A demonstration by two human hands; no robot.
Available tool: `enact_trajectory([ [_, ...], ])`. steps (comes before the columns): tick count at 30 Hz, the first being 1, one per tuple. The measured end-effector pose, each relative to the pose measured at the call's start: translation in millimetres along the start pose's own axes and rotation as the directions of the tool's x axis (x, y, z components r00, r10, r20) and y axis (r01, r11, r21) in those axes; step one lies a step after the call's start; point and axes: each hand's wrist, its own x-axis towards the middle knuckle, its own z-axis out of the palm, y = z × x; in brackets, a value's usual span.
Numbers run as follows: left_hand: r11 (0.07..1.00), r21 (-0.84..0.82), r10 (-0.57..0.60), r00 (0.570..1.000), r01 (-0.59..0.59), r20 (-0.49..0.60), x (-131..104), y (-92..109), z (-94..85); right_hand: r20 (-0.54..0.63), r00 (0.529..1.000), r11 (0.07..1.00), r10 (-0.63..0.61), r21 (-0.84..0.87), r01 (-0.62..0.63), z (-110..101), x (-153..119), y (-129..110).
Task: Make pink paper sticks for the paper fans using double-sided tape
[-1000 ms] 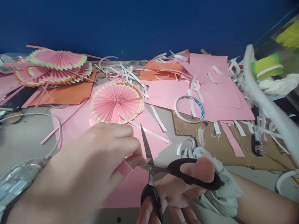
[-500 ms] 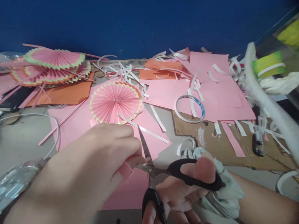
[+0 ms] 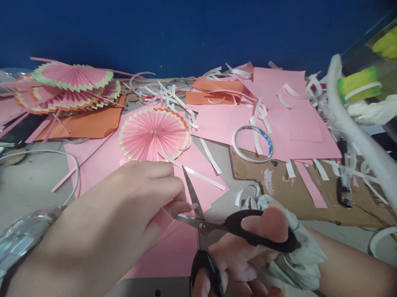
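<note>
Black-handled scissors (image 3: 201, 224) are in my right hand (image 3: 242, 266), thumb through one loop and fingers through the other, blades spread apart. My left hand (image 3: 129, 207) is closed on a small piece of pink paper (image 3: 163, 218), pinched beside the lower blade; most of the piece is hidden by the fingers. Just beyond my left hand a round pleated paper fan (image 3: 154, 133), pink with an orange and cream rim, lies on pink paper sheets (image 3: 94, 165). A narrow white strip (image 3: 200, 177) crosses its front edge and runs past the upper blade tip.
More pleated fans (image 3: 72, 84) are piled at the far left on orange paper (image 3: 86, 122). A tape roll (image 3: 253, 144) rests at the edge of pink sheets (image 3: 270, 117) and cardboard (image 3: 259, 187). Paper strips lie scattered. A blue wall (image 3: 191, 28) bounds the back.
My left hand has turned slightly, and less of the pink piece shows below its fingers. The scissors have shifted a little to the right with blades still apart.
</note>
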Motion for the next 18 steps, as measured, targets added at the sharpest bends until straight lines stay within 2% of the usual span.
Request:
enact_trajectory([
  [2,1.0,-0.01,0.007,1.0,-0.007,-0.002,-0.3,0.5,0.9,-0.089,0.996,1.0,-0.022,-0.006,0.022,6.7,-1.0,1.4],
  [5,1.0,-0.015,0.003,1.0,-0.003,-0.013,-1.0,1.7,0.9,-0.093,0.994,0.998,-0.063,0.01,0.064,6.6,-1.6,5.1],
  [10,1.0,0.005,0.024,0.998,-0.024,-0.051,-1.4,3.1,0.4,0.13,0.989,0.997,-0.073,0.037,0.069,-11.8,-0.3,10.4],
  [13,0.999,0.035,0.015,0.997,-0.012,-0.078,-0.2,3.2,-0.6,0.199,0.971,0.991,-0.129,0.067,0.118,-17.4,-0.2,13.5],
  [16,0.995,0.096,0.025,0.993,-0.014,-0.113,2.8,-1.1,-10.4,0.112,0.979,0.981,-0.172,0.114,0.159,-13.0,-1.6,15.9],
  [18,0.988,0.14,-0.035,0.98,0.063,-0.193,4.9,-6.6,-23.6,0.04,0.981,0.979,-0.189,0.086,0.185,-7.1,-2.7,17.2],
])
